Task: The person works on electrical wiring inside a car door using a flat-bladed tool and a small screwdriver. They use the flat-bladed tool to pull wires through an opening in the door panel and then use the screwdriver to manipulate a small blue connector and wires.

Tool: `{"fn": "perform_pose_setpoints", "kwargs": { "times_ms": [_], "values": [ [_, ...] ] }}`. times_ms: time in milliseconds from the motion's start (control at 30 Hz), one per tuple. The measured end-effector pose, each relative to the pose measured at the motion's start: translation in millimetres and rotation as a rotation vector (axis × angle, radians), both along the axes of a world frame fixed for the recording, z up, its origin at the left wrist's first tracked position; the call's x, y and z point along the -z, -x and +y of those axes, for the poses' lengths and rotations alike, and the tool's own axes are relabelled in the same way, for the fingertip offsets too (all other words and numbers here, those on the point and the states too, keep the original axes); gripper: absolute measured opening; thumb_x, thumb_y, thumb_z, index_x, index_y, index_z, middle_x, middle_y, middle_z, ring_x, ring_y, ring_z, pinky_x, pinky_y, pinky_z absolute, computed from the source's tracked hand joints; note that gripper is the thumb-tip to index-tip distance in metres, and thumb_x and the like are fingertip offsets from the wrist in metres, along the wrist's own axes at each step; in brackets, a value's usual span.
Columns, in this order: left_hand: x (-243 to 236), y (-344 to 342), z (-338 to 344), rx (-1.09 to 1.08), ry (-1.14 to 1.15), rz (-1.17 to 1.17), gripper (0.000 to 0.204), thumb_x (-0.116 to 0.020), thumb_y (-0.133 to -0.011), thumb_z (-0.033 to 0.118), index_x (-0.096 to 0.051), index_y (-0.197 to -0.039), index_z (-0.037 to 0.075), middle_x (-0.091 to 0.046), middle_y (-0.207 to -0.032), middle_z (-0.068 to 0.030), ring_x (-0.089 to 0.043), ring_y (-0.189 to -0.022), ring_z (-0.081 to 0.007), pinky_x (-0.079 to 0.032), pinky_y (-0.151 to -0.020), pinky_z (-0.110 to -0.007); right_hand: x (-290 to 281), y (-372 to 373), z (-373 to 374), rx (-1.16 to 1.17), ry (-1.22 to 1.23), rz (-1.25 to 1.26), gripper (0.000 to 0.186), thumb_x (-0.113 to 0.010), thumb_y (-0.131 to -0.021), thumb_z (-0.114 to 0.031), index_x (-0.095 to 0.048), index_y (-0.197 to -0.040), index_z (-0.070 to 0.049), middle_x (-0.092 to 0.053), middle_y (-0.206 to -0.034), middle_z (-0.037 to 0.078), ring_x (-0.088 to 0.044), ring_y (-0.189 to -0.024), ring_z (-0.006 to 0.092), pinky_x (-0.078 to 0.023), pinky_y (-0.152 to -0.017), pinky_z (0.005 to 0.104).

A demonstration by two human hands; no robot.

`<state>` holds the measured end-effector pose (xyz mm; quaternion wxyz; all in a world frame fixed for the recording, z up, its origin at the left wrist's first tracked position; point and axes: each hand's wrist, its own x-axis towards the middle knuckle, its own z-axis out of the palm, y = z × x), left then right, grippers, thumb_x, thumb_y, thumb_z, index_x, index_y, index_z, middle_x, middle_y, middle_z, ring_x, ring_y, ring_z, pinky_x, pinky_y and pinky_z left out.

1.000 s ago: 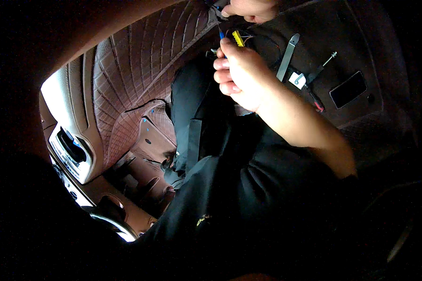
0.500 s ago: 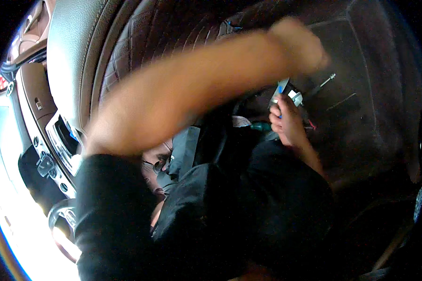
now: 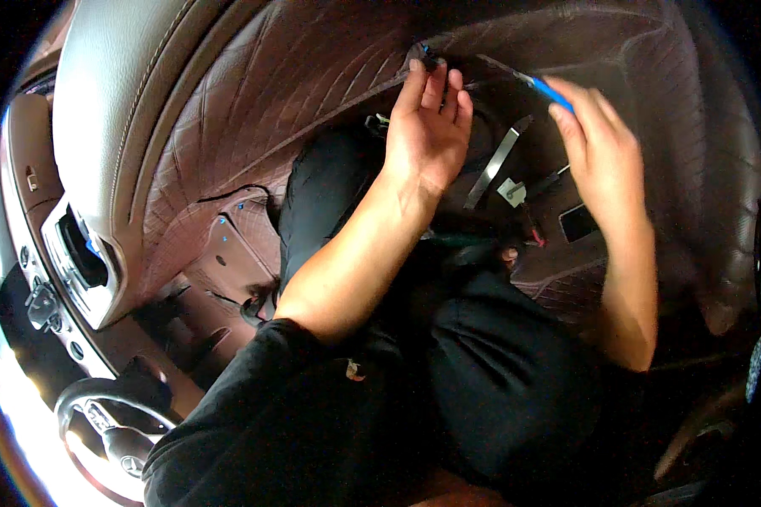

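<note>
My left hand [image 3: 431,122] is raised palm toward me. Its thumb and forefinger close on a small dark part with blue bits [image 3: 429,56] at the edge of the quilted brown covering; the other fingers are loosely bent. To the right, my right hand [image 3: 602,139] grips the blue handle of a slim tool [image 3: 554,93]. The thin metal end of this tool points left toward the dark part, apart from it. Its exact kind is unclear. Below the hands lie a flat metal strip [image 3: 495,165] and a small pale square piece [image 3: 511,193].
A dark rectangular phone-like object [image 3: 577,223] and a small red-ended item [image 3: 536,237] lie on the dark floor covering. At left stand a light leather seat back [image 3: 110,93] and, beyond it, a steering wheel [image 3: 114,422]. My black-clad legs [image 3: 516,372] fill the lower middle.
My left arm, stretched far right across the view before, has drawn back left, its fingers now at the dark part. My right hand has moved up and right with the blue tool, away from the strip.
</note>
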<state>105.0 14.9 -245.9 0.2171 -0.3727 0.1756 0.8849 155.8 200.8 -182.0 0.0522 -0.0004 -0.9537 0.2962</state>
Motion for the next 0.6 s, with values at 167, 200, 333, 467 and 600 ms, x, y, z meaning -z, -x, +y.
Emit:
{"fn": "perform_pose_setpoints", "kwargs": {
  "times_ms": [167, 200, 333, 467, 600],
  "values": [
    [5, 4, 10, -0.025, -0.051, -0.069, 0.017, -0.065, -0.089, 0.027, -0.055, -0.09, 0.013, -0.055, -0.084, 0.0029, -0.052, -0.08, -0.0102, -0.047, -0.077, -0.027, -48, 56, 10, -0.378, -0.514, 0.193, 0.026, -0.06, -0.085, -0.012, -0.061, -0.11, -0.013, -0.062, -0.09, 0.005, -0.06, -0.088, 0.0243, -0.05, -0.078, 0.034],
    [4, 5, 11, -0.022, -0.031, -0.067, 0.015, -0.063, -0.09, 0.027, -0.055, -0.091, 0.014, -0.054, -0.083, 0.0034, -0.052, -0.078, -0.0097, -0.047, -0.076, -0.027, -52, 62, 6, -0.401, -0.547, 0.198, 0.027, -0.06, -0.083, -0.011, -0.062, -0.11, -0.013, -0.063, -0.093, 0.004, -0.06, -0.089, 0.024, -0.049, -0.078, 0.0339],
    [-2, 5, 13, 0.004, 0.071, -0.021, 0.01, -0.057, -0.094, 0.024, -0.054, -0.093, 0.015, -0.052, -0.079, 0.0046, -0.049, -0.073, -0.0082, -0.044, -0.07, -0.025, -58, 82, -14, -0.512, -0.676, 0.251, 0.035, -0.06, -0.074, -0.01, -0.065, -0.108, -0.014, -0.064, -0.098, 0.0, -0.06, -0.09, 0.02, -0.047, -0.079, 0.0325],
    [-3, 5, 15, 0.041, 0.151, 0.079, 0.01, -0.054, -0.096, 0.022, -0.053, -0.089, 0.015, -0.051, -0.076, 0.0045, -0.047, -0.069, -0.0077, -0.04, -0.064, -0.024, -55, 89, -27, -0.578, -0.768, 0.297, 0.036, -0.057, -0.072, -0.013, -0.067, -0.106, -0.015, -0.064, -0.098, -0.001, -0.059, -0.089, 0.0163, -0.046, -0.076, 0.0304],
    [0, 4, 17, 0.057, 0.205, 0.126, 0.011, -0.05, -0.097, 0.024, -0.052, -0.091, 0.014, -0.05, -0.078, 0.0031, -0.045, -0.07, -0.0088, -0.038, -0.061, -0.024, -55, 94, -35, -0.614, -0.767, 0.31, 0.036, -0.058, -0.07, -0.013, -0.068, -0.105, -0.015, -0.064, -0.097, -0.002, -0.059, -0.088, 0.0157, -0.046, -0.074, 0.0297]
  ]
}}
